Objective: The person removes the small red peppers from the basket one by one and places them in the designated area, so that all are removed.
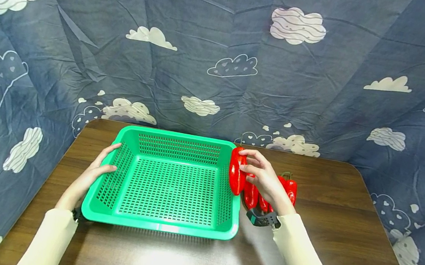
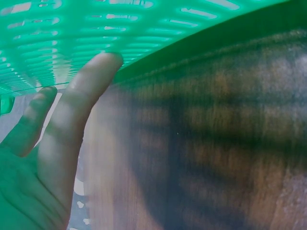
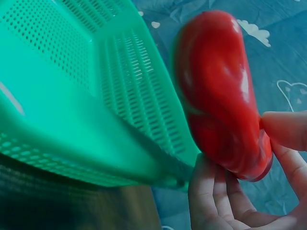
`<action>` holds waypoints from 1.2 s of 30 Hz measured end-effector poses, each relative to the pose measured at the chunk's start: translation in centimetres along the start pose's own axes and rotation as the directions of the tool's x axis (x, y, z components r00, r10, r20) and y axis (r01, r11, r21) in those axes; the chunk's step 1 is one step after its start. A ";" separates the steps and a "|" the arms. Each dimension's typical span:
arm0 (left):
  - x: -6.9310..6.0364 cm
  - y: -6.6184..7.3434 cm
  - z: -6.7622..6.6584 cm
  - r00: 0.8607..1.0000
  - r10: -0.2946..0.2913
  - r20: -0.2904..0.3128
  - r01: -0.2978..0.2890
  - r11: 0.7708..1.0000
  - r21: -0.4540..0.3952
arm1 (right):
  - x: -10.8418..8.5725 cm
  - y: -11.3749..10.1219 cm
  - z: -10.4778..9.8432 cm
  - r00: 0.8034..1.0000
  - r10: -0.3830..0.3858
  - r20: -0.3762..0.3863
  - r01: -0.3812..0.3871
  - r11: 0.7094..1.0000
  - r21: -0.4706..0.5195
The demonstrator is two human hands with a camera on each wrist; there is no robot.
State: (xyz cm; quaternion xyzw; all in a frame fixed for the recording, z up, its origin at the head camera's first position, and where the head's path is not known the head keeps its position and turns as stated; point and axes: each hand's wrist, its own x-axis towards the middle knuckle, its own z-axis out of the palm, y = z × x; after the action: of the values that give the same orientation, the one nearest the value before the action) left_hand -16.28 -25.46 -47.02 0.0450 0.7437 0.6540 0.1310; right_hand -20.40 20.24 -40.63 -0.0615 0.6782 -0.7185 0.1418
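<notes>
A green plastic basket (image 1: pixel 160 226) with slotted sides stands on the table. On its left side rests my left hand (image 1: pixel 90 174), fingers fairly straight and fingertips at the rim; the left wrist view shows the thumb (image 2: pixel 79 105) against the slotted wall. My right hand (image 1: pixel 263 175) holds a long red pepper (image 1: pixel 237 171) between thumb and fingers, over the basket's right rim. In the right wrist view the glossy pepper (image 3: pixel 216 91) hangs beside the basket wall (image 3: pixel 139 91), its end pinched by the fingertips.
More red peppers (image 1: pixel 251 196) lie on the wooden table (image 1: pixel 330 219) to the right of the basket, partly hidden under my right hand and wrist. A blue curtain with cloud prints (image 1: pixel 187 80) hangs behind the table and along both sides.
</notes>
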 end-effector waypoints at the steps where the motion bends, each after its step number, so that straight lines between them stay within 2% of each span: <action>1: 0.0 0.0 0.0 1.000 0.002 -0.001 -0.002 1.000 0.002 | -0.1 0.0 -0.2 1.000 0.002 -0.004 -0.002 1.000 0.002; 14: 0.0 0.1 -0.1 1.000 0.030 -0.003 -0.030 0.999 0.012 | -1.1 0.5 -2.7 0.999 0.006 -0.052 -0.006 1.000 -0.001; 27: 0.0 0.1 -0.1 0.999 0.034 -0.007 -0.034 0.999 0.017 | -2.0 0.8 -4.8 0.997 0.024 -0.067 -0.021 0.998 0.054; 36: -0.1 0.0 -0.1 1.000 0.005 0.005 -0.005 1.000 -0.024 | -2.6 1.1 -6.7 0.995 0.029 -0.099 -0.027 0.999 0.021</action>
State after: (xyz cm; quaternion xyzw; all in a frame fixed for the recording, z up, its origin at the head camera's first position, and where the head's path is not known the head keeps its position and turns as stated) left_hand -16.18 -25.54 -46.95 0.0468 0.7353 0.6632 0.1319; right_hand -19.68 27.34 -41.93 -0.0148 0.6780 -0.7253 0.1183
